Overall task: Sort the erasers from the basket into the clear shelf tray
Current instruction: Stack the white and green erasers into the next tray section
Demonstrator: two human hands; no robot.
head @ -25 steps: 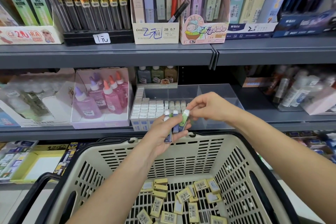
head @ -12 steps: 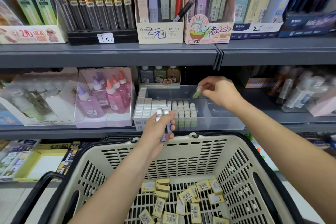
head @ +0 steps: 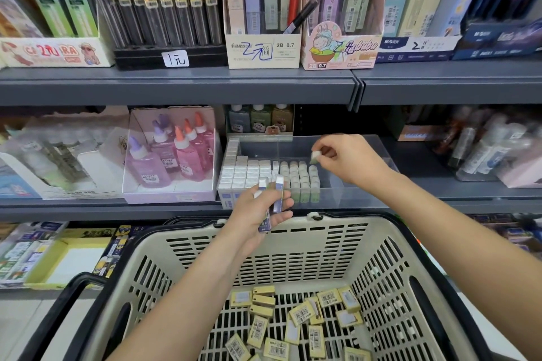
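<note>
A beige basket [head: 293, 246] with black handles sits in front of me, and several yellow-sleeved erasers [head: 299, 322] lie on its floor. The clear shelf tray [head: 360, 184] on the middle shelf holds rows of upright erasers [head: 264, 170], purple-sleeved at the left and green-sleeved beside them. My left hand [head: 258, 211] grips purple-sleeved erasers [head: 274, 199] above the basket's far rim. My right hand [head: 349, 161] pinches a green-sleeved eraser [head: 315, 156] over the tray, just behind the green rows.
A pink box of glue bottles [head: 173, 155] stands left of the tray. Boxes of pencil leads [head: 264, 9] fill the upper shelf. More bottles [head: 484, 149] stand on the right, and small bottles [head: 259, 119] behind the tray. A yellow tray [head: 76, 258] sits on the lower shelf.
My right hand took a green-sleeved eraser from my left hand, carried it to the back of the tray, then lowered it toward the green rows. My left hand stayed near the basket rim.
</note>
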